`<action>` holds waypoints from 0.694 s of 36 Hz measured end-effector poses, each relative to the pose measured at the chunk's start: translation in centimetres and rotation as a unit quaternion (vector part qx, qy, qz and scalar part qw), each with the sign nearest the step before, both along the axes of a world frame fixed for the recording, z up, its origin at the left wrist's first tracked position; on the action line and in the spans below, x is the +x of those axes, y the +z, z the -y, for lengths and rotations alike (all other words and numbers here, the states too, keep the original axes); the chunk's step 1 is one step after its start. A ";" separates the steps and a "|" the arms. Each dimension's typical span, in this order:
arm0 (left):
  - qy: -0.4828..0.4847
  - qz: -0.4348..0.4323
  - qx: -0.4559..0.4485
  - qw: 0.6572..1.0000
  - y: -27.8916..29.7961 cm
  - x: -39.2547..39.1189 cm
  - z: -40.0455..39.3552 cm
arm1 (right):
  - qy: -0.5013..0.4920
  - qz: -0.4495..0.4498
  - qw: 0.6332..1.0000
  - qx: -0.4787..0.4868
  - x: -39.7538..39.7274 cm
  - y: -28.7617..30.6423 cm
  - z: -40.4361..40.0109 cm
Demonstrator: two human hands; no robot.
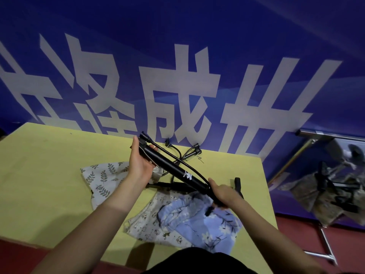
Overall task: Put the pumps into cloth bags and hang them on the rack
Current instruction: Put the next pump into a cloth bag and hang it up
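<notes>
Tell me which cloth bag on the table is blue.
The blue bag, floral, lies nearest the person under the right hand. The leaf-print bag and the small-print bag are off-white.

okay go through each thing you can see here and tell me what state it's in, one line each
Held pump: lifted off the table, tilted, gripped at both ends.
Left hand: holding the pump's upper end.
Right hand: curled round the pump's lower end.
Blue floral bag: lying crumpled, no pump in it yet.
Leaf-print bag: lying flat on the table.
Far pump: lying on the table, unbagged.
Rack: bags already hanging.
</notes>
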State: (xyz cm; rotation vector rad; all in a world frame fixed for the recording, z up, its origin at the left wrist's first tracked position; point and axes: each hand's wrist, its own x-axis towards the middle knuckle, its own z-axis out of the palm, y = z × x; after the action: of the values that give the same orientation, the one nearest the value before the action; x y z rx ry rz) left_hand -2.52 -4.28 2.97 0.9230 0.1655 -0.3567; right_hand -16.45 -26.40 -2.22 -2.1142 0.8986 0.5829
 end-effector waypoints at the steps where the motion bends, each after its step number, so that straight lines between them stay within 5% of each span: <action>1: -0.001 -0.007 -0.002 1.000 -0.2 -0.1 0.1 | 0.046 -0.005 0.992 -0.117 0.2 0.5 0.5; 3: -0.003 -0.026 -0.015 1.000 -0.9 -0.2 0.2 | 0.101 0.016 0.958 -0.267 1.0 1.5 1.3; 5: -0.012 -0.044 -0.026 0.999 -1.3 -0.4 0.4 | 0.125 0.101 0.945 -0.285 1.9 2.2 1.2; 9: -0.048 -0.069 -0.034 0.996 -2.0 -1.1 1.3 | 0.234 0.231 0.935 -0.135 3.3 3.8 -2.1; 18: -0.080 -0.096 0.003 0.992 -2.5 -2.9 1.5 | 0.204 0.237 0.949 0.029 6.1 1.7 -5.4; 25: -0.143 -0.020 0.153 0.978 -4.4 -1.8 -0.8 | 0.220 0.205 0.947 0.113 5.9 0.0 -3.5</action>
State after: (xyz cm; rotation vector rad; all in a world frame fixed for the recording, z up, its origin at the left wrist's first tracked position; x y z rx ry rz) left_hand -4.28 -3.46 -1.46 1.2492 0.1250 -0.6290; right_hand -10.55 -22.93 -2.26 -2.1159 0.1185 0.4130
